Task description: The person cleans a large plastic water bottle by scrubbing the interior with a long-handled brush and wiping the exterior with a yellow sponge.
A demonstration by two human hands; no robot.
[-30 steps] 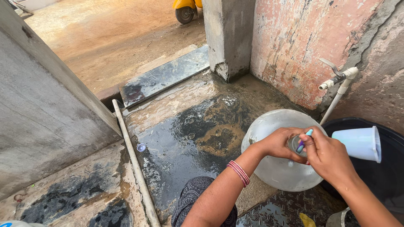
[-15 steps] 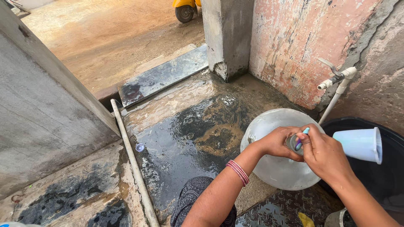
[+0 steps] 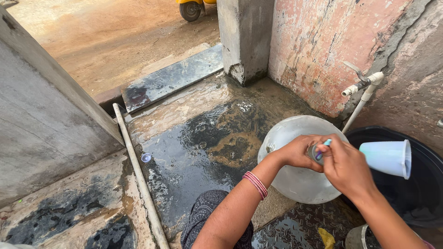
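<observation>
Crouching on a wet concrete floor (image 3: 194,152) beside a peeling pink wall (image 3: 318,46) and tap (image 3: 364,83), the left hand (image 3: 300,152) grips a small object (image 3: 316,152) over a round jar (image 3: 295,180), right hand (image 3: 346,168) fingers closed on a teal brush (image 3: 323,148).

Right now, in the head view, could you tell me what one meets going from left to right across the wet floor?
Grey wall → white pipe → small blue cap → left hand → right hand → pale plastic cup.
</observation>
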